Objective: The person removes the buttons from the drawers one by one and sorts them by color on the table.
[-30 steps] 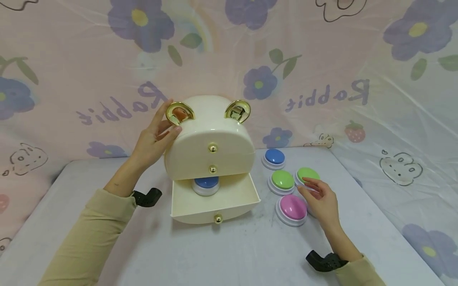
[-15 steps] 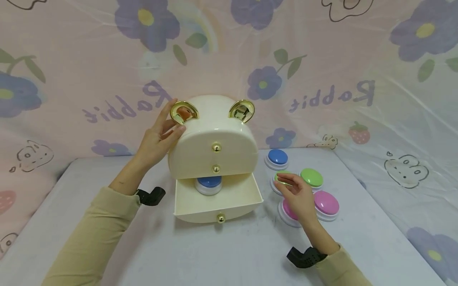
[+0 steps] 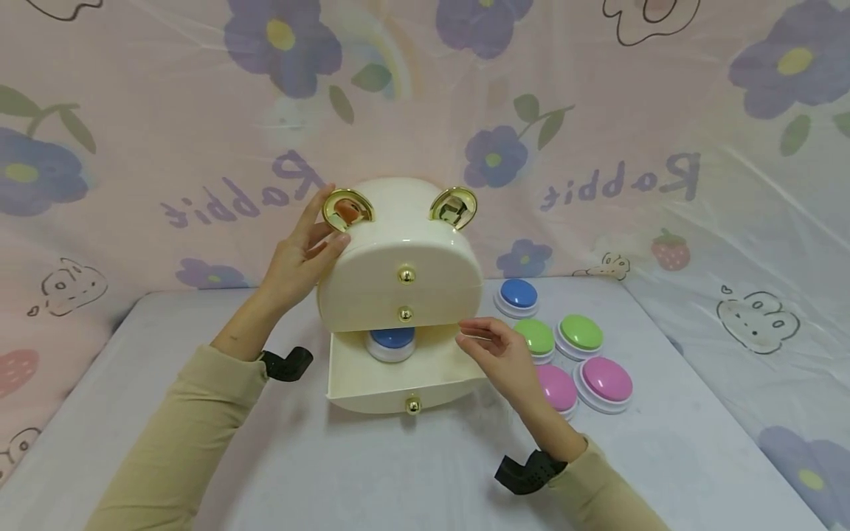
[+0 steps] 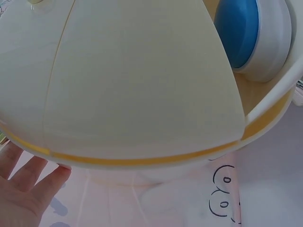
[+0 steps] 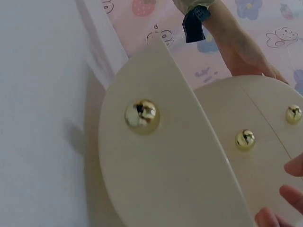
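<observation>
A cream mini drawer cabinet (image 3: 398, 280) with gold ears stands on the white table. Its bottom drawer (image 3: 372, 376) is pulled out, and a blue-topped push button (image 3: 392, 345) sits inside, partly under the cabinet's front. My left hand (image 3: 299, 265) rests against the cabinet's upper left side, thumb and fingertips around the left gold ear (image 3: 348, 210). In the left wrist view, extended fingers (image 4: 35, 182) touch the cabinet's edge. My right hand (image 3: 505, 361), holding nothing, hovers over the drawer's right side with loosely bent fingers. Its fingertips (image 5: 293, 194) show near the cabinet front in the right wrist view.
Right of the cabinet are more push buttons: a blue one (image 3: 518, 295) at the back, two green ones including the right one (image 3: 581, 333), and two pink ones, the nearer partly behind my right hand and the other (image 3: 607, 380) further right. A printed cloth (image 3: 425, 133) hangs behind.
My right hand has moved left, from above the green and pink buttons to the open drawer's right side. My left hand stays at the cabinet; the view has shifted slightly.
</observation>
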A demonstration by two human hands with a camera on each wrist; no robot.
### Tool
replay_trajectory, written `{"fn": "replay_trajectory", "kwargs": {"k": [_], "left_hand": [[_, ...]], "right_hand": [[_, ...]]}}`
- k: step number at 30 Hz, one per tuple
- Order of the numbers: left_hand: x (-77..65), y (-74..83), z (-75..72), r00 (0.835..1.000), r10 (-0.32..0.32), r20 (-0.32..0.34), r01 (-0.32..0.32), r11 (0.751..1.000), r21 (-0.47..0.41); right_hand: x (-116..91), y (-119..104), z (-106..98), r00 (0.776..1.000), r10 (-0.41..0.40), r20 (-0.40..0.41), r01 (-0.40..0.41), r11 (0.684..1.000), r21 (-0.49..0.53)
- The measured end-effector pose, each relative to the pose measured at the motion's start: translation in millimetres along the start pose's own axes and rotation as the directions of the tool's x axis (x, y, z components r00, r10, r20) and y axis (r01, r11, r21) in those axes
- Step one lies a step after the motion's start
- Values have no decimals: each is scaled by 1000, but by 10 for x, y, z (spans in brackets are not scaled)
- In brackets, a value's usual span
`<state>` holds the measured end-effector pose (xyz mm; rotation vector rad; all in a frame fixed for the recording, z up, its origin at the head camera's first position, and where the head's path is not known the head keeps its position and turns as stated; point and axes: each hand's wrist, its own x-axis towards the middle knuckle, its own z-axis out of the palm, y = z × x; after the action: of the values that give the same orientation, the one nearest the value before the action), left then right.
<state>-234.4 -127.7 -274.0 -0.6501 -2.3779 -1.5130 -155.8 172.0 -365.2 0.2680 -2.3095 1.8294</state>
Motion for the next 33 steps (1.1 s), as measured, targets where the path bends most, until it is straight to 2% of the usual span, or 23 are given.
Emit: {"fn": "replay_trajectory", "kwargs": {"k": [9, 13, 15, 20, 24, 28, 33], "left_hand": [[2, 6, -11, 1000, 8, -5, -8, 1000, -6], [-2, 0, -11, 1000, 6, -4, -6, 1000, -11], [-3, -4, -9, 1000, 5, -2, -5, 1000, -10], [-3, -7, -7, 1000, 10, -6, -10, 1000, -2], [-1, -13, -7, 1000, 19, -7, -19, 1000, -7], [-2, -24, -2, 1000, 23, -4, -23, 1000, -19], [-4, -31, 3, 1000, 21, -9, -21, 999, -27]], "right_hand": [[61, -52, 254, 988, 92, 124, -77, 989, -123], [93, -100, 358, 977, 107, 183, -69, 976, -207], [109, -116, 400, 967, 99, 235, -35, 964, -264], [139, -144, 484, 921, 86, 380, 93, 899, -428], [193, -142, 547, 877, 71, 476, 186, 862, -471], [273, -140, 595, 827, 48, 560, 244, 867, -434], [356, -112, 646, 795, 84, 601, 222, 882, -417]]}}
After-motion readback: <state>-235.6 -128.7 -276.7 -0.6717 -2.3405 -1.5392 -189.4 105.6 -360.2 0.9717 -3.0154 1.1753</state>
